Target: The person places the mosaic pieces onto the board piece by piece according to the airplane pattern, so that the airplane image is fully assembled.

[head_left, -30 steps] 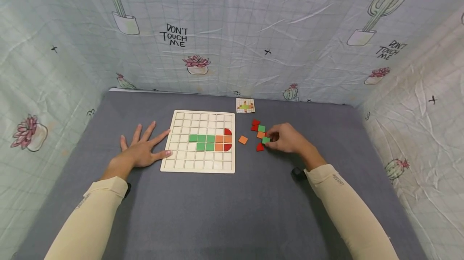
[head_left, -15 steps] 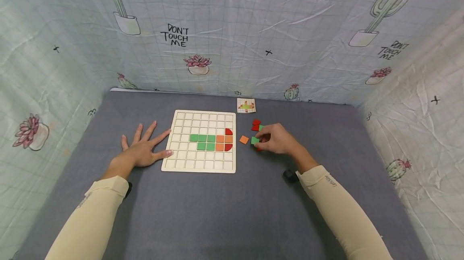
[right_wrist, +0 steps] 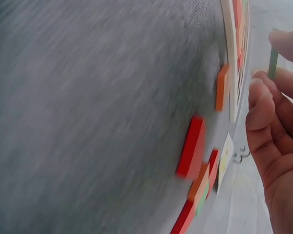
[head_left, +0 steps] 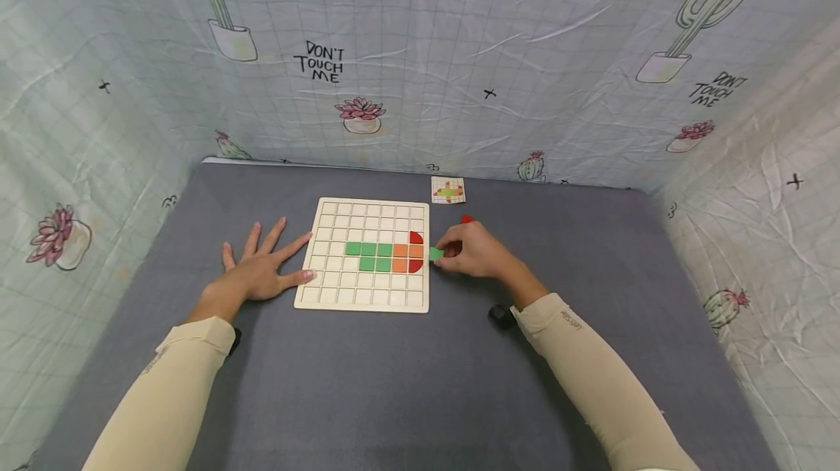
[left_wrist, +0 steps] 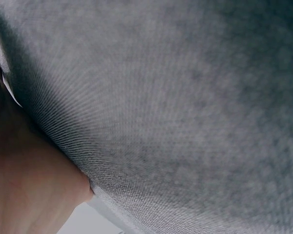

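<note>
With the right hand (head_left: 475,250) pinching a green tile (head_left: 436,254) between its fingers beside the board (head_left: 363,297), and the left hand (head_left: 257,274) spread-fingered, I judge that crossing too low could dislodge the seated red pieces (head_left: 415,266).

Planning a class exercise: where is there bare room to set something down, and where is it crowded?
Bare: the gray table in front of the board, between the sleeves, and from the right hand to the patterned sheet. Crowded: just right of the board, with that hand, its green tile and loose tiles.
</note>
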A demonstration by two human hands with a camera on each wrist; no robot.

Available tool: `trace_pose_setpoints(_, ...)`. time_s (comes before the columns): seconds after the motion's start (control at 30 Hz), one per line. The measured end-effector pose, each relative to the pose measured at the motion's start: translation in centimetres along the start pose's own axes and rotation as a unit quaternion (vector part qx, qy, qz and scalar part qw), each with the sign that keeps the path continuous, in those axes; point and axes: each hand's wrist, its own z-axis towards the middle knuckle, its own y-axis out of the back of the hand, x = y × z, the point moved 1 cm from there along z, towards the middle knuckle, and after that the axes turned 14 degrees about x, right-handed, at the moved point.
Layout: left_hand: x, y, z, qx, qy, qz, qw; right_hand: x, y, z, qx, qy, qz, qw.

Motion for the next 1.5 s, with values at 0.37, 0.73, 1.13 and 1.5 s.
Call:
trace_pose_setpoints(0.37, 0.9, -0.6, 0.8, -0.005, -0.01, -0.007, 0.9999, 2.3, -1.2, 3.8, 0.026, 0.011, 0.003, 0.9996)
trace_pose_setpoints(0.73, -0.4, 0.1, -0.4, 0.01, -0.001, -0.005, 0.9999, 4.6, -2.7, 6.9, 0.044, 0.027, -0.053, 0.9973)
trace_pose_setpoints(1.13, -0.5, 0.2, -0.4, 0.017, 0.005, 0.001, 0.9998, 7.2, -3.8, 9.7, 0.068, 0.006, -0.093, 0.9933)
trace_pose_setpoints(1.5, -0.2, 0.2, -0.1, 0.011, 0.003, 0.004, 0.9999, 7.7, -4.7, 11.0, 0.075, 0.006, -0.083, 0.9937)
